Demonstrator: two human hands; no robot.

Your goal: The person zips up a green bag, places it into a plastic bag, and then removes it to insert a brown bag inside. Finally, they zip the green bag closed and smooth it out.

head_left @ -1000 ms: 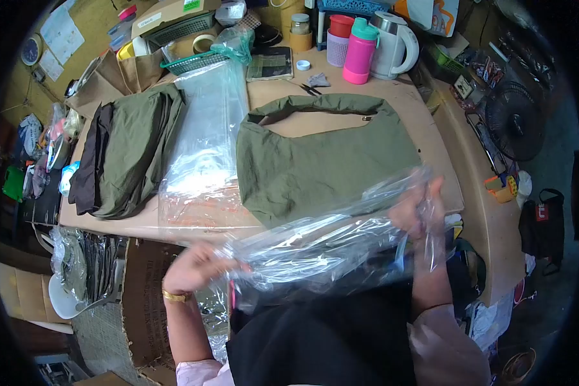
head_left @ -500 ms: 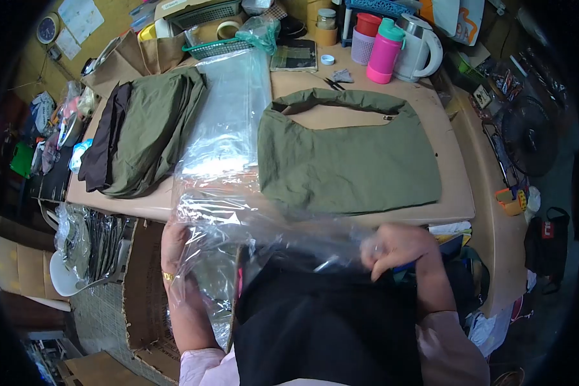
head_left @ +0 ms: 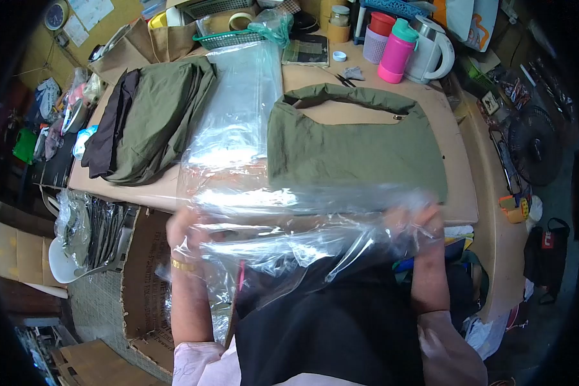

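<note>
A clear plastic bag (head_left: 289,241) is stretched sideways at the table's front edge, in front of my body. My left hand (head_left: 188,228) is closed on its left end, blurred at the fingers. At the other end, my right hand (head_left: 413,222) grips the plastic, partly seen through it. The bag's upper part overlaps the lower edge of a flat green fabric bag (head_left: 360,151). More clear plastic bags (head_left: 241,96) lie flat between that bag and a folded pile of green fabric (head_left: 157,122) with a dark piece on its left.
At the back stand a pink bottle (head_left: 395,55), a kettle (head_left: 428,51), a red cup (head_left: 381,24) and a green basket (head_left: 231,40). Small scissors (head_left: 345,80) lie behind the green bag. Below the table at left is a cardboard box (head_left: 145,276).
The clear bag is now spread wider and higher, over the green bag's lower edge. My right hand has moved up and slightly right. The view has shifted a little.
</note>
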